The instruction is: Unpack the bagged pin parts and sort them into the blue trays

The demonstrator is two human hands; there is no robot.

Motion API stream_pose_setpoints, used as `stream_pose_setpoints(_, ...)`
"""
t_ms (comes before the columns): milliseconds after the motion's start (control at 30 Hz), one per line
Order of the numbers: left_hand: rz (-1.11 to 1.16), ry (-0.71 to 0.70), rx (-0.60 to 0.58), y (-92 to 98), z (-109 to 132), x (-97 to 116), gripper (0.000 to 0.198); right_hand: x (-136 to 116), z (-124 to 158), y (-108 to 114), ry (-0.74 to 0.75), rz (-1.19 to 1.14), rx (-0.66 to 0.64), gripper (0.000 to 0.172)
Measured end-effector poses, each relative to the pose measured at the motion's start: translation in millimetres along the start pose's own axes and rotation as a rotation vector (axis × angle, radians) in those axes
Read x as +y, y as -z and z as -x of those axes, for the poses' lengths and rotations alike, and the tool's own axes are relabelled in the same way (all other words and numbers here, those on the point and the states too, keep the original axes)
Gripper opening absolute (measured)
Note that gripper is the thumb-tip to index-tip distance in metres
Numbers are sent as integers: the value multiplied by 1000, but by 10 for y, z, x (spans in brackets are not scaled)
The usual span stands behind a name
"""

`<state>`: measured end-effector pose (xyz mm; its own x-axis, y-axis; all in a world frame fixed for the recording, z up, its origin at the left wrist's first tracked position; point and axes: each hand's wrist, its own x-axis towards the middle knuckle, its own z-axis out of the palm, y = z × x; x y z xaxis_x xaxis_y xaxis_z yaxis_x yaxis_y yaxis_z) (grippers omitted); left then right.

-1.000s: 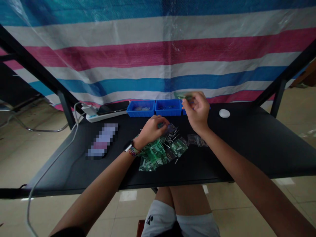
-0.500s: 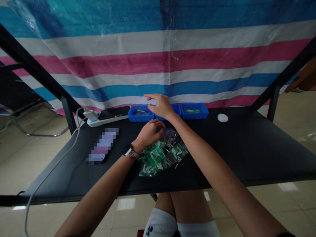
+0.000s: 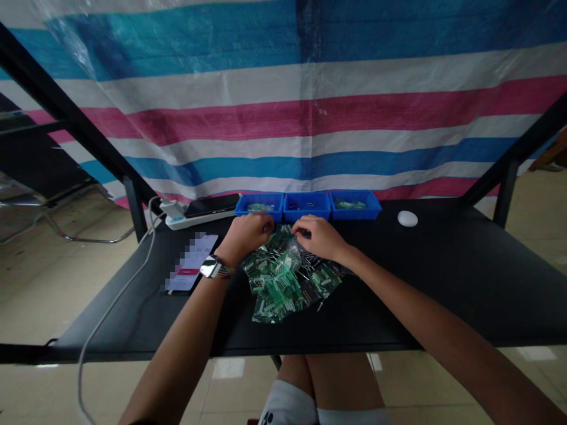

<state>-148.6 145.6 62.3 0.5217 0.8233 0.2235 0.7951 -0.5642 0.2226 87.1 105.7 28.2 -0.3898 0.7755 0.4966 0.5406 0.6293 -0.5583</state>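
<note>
A heap of small clear plastic packets with green and pale plastic pieces [image 3: 279, 286] lies on the black table. Loose silver screw-like pins [image 3: 305, 270] show at its right side. My left hand [image 3: 248, 235] is at the heap's back left edge, its fingers curled together. Opposite it, my right hand [image 3: 322, 237] hovers over the back of the heap with thumb and fingertips pinched. Whatever either hand grips is too small or hidden to name. Right behind the hands stand a left blue bin [image 3: 241, 213], a middle blue bin [image 3: 305, 216] and a right blue bin [image 3: 357, 215].
The left and right bins hold greenish pieces; a few metal pieces lie in the middle one. A white power strip [image 3: 199, 221] carries a dark phone [image 3: 212, 205]. Another phone [image 3: 190, 268] lies lit at left, near a white cable [image 3: 117, 295]. A white oval object [image 3: 407, 219] sits at right.
My right hand has come back from above the bins to the heap, uncovering the middle bin. My left hand has shifted slightly left. The view has tilted a little.
</note>
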Motion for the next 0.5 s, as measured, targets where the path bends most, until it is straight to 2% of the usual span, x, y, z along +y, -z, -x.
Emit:
stream_pose_setpoints(100, -138, 23, -126, 33, 45, 10, 24, 52, 111, 46, -10, 34, -9, 23)
stream_pose_setpoints(200, -147, 37, -155, -29, 39, -15, 33, 93, 198, 124, -29, 12, 34, 24)
stream_pose_setpoints(367, -18, 3, -261, -83, -67, -206, 27, 119, 307, 202, -48, -56, 128, 25)
stream_pose_setpoints(500, 148, -7, -330, -12, -162, -364, 19, 152, 308, 210, -92, -161, 181, 22)
